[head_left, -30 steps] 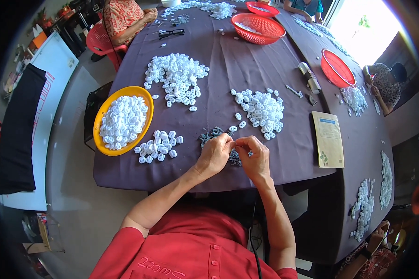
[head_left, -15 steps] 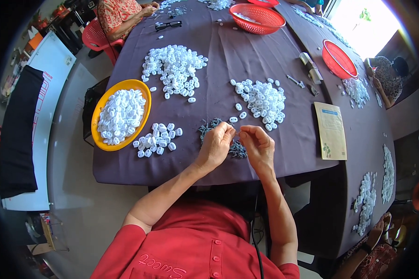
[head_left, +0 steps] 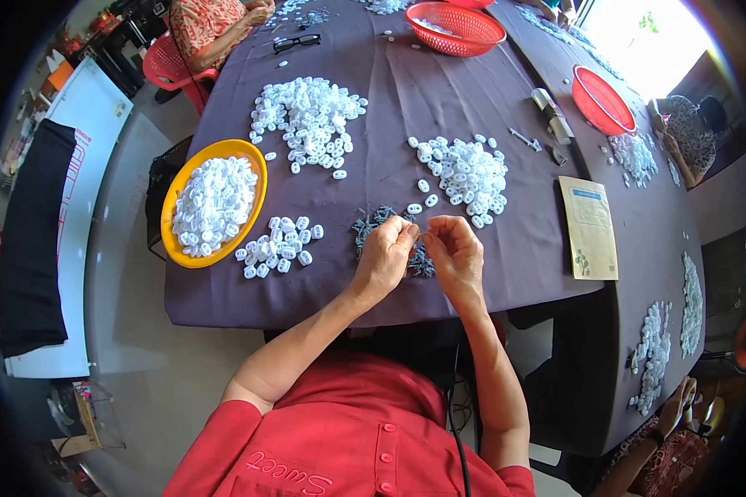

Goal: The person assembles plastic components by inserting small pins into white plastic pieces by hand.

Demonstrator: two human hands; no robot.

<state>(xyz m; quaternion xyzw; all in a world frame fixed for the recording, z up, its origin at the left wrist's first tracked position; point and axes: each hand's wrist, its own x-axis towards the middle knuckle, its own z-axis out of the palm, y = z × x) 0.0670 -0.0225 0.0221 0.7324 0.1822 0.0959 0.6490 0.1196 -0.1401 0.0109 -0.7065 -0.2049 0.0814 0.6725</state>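
My left hand (head_left: 383,261) and my right hand (head_left: 457,259) meet near the table's front edge, fingertips almost touching. Both are closed in a pinch; whatever is between the fingers is too small and hidden to make out. Beneath and behind them lies a heap of small dark grey pieces (head_left: 373,222), partly covered by my hands. Just beyond my right hand is a pile of small white oval plastic pieces with dark openings (head_left: 472,178). Left of my left hand sits a smaller cluster of similar white pieces (head_left: 278,247).
A yellow oval plate (head_left: 192,262) of white pieces stands at the left edge. Farther back are a large white pile (head_left: 307,116), eyeglasses (head_left: 297,43) and a red basket (head_left: 464,41). A tan envelope (head_left: 588,232) lies right. Other people sit around the table.
The fingers of my right hand have shifted slightly upward and spread a little from the left fingertips. The piles look the same; the whole view has shifted slightly.
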